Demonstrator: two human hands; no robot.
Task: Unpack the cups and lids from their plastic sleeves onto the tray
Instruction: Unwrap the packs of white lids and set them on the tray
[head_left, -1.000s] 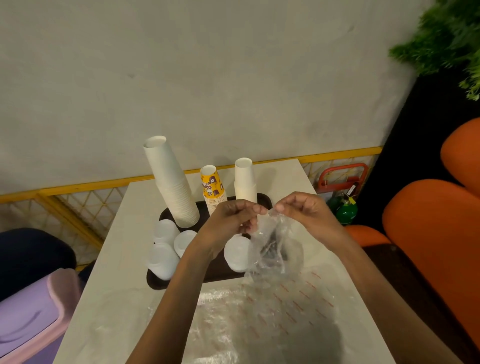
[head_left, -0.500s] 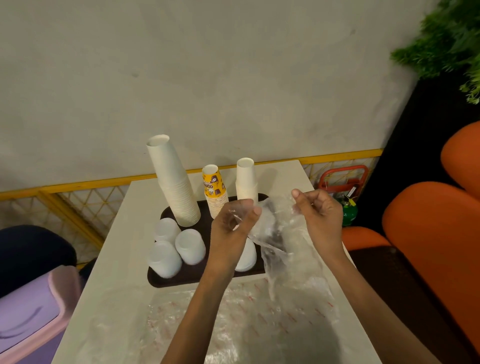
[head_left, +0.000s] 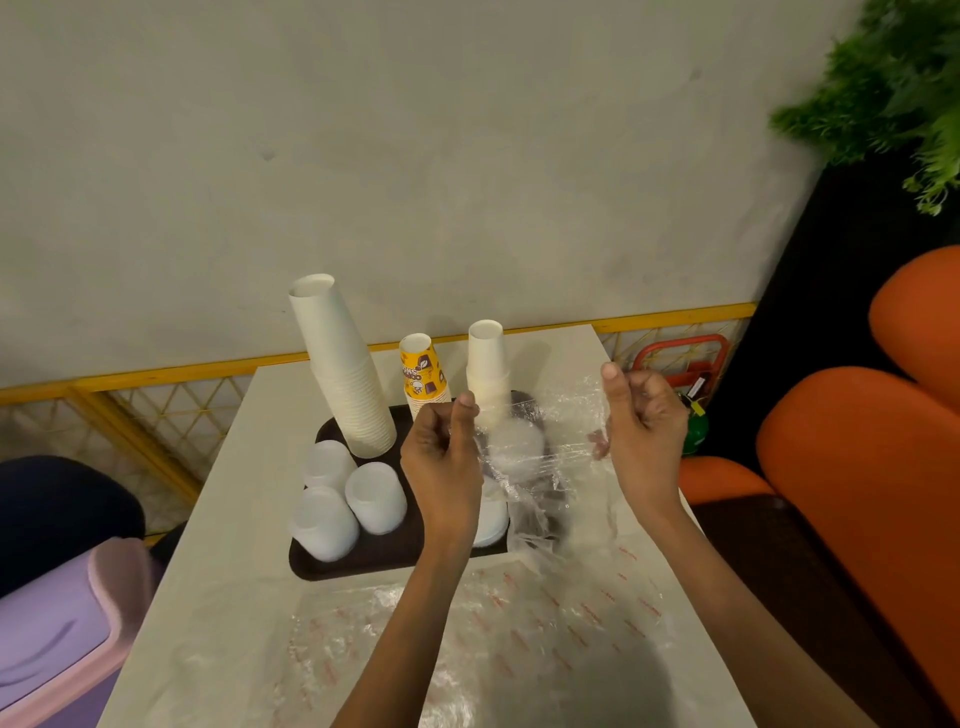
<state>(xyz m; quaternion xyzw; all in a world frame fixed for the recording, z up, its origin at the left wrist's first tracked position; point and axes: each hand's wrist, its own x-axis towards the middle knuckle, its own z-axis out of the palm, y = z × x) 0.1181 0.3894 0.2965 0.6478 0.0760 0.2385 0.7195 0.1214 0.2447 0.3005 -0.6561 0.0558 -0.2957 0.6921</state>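
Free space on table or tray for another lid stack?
Bare: the table strip left of the tray, and the far right corner behind the short cup stack. Crowded: the tray's left half, tall cup stack, lid stacks. Its right end is veiled by the plastic sleeve held by left hand and right hand. Printed plastic sheets cover the near table.

Dim, soft indoor light — wide-angle bending at edges, slight blur.

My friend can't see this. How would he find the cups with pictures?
Look at the dark tray on the pale table. Three cup stacks stand along its far edge, and the yellow printed stack is the middle one. Its neighbours are plain white.
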